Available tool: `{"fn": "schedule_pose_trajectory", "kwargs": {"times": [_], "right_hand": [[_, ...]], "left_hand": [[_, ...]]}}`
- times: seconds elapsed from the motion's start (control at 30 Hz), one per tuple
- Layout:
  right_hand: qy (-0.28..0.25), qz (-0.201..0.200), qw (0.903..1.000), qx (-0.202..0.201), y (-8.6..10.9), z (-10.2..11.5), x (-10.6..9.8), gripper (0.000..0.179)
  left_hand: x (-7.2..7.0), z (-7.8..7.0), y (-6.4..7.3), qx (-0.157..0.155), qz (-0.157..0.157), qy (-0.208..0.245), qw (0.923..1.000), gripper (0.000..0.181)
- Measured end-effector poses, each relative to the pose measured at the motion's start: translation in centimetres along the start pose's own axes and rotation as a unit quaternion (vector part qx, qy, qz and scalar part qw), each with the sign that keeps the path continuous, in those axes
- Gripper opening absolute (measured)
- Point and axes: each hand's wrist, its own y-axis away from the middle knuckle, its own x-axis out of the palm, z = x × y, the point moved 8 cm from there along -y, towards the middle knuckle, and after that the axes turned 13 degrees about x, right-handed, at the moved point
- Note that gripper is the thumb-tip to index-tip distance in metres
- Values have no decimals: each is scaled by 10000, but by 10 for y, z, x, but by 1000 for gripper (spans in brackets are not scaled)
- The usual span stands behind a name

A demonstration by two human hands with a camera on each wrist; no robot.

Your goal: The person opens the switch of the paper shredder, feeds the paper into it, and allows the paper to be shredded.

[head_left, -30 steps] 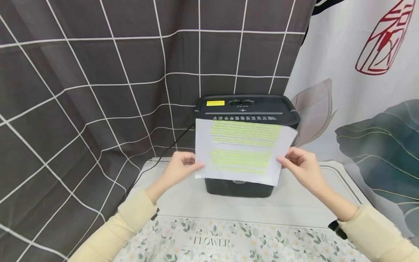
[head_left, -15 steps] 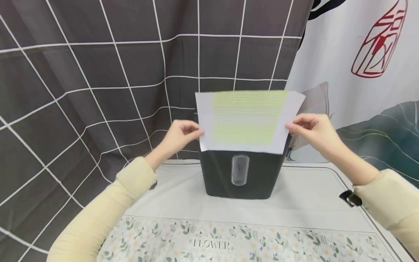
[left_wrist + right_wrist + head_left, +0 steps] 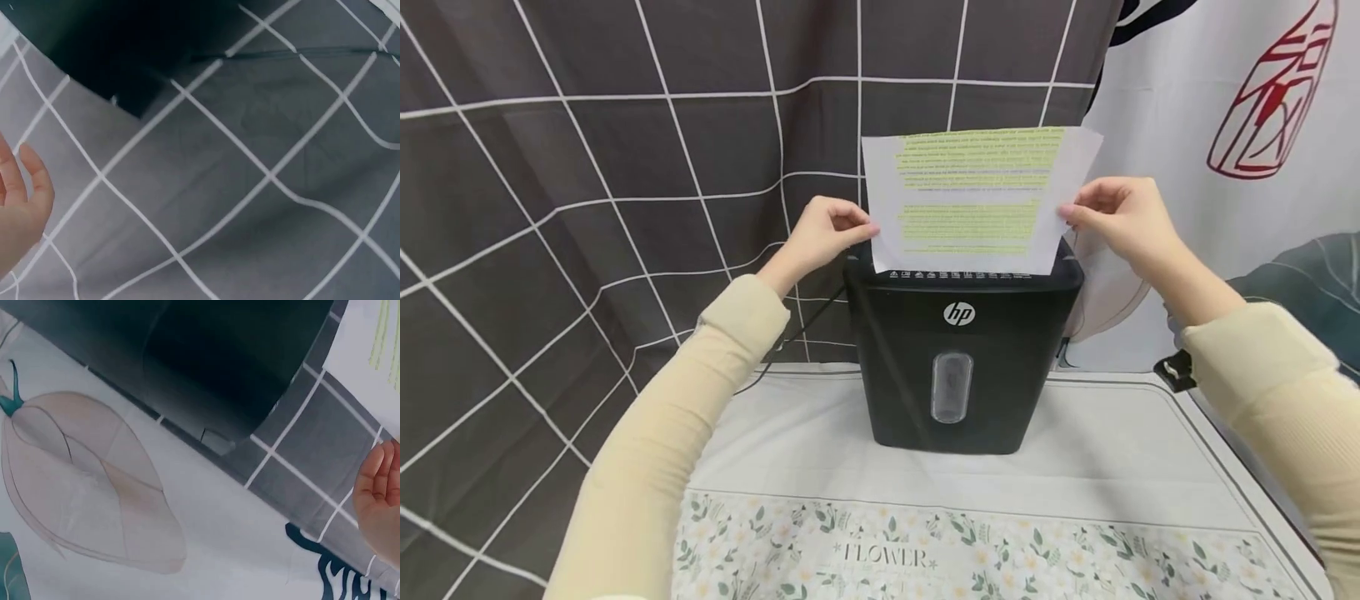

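Observation:
In the head view, a white sheet of paper with yellow-highlighted lines of print is stretched between both hands. The left hand pinches its left edge between thumb and fingers; the right hand pinches the right edge. Behind and below the sheet stands a black HP paper shredder, its top mostly covered by the paper. Whether the lower edge touches the shredder, I cannot tell. The left wrist view catches only part of the left hand. On the right wrist view, a paper corner shows above the right hand.
The shredder stands on a white table cover with a floral strip in front. A black cord runs off its left side. Behind hangs a dark grid-patterned curtain, with a white printed cloth to the right.
Both hands have lifted the sheet from in front of the shredder to above its front top edge. The shredder's front, with its logo and window, has come into view.

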Motion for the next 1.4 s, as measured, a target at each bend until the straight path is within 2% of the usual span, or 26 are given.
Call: {"fn": "schedule_pose_trajectory", "kwargs": {"times": [0.13,0.23,0.33,0.5,0.87,1.1,1.4], "right_hand": [[535,-56,9984,-201,-14,0,3,10],[752,-124,9965,-350,-20,-2,9,14],[810,-243,9956,-409,-24,-5,13,17],[830,-355,9952,-364,-26,-7,15,19],[917,-93,9957,-135,-27,-19,20,26],[914,-90,9957,-110,-27,-27,17,25],[883,-38,9960,-116,-27,-26,17,26]], "left_hand": [[3,6,-12,141,163,-629,9978,11],[10,17,-14,46,306,-852,9959,12],[15,26,-15,-37,248,-847,9961,12],[14,32,-18,-50,51,-761,9971,11],[18,34,-16,-222,261,-789,9963,13],[27,33,-18,-226,399,-475,9978,12],[31,35,-14,-281,713,-341,9965,12]]}}
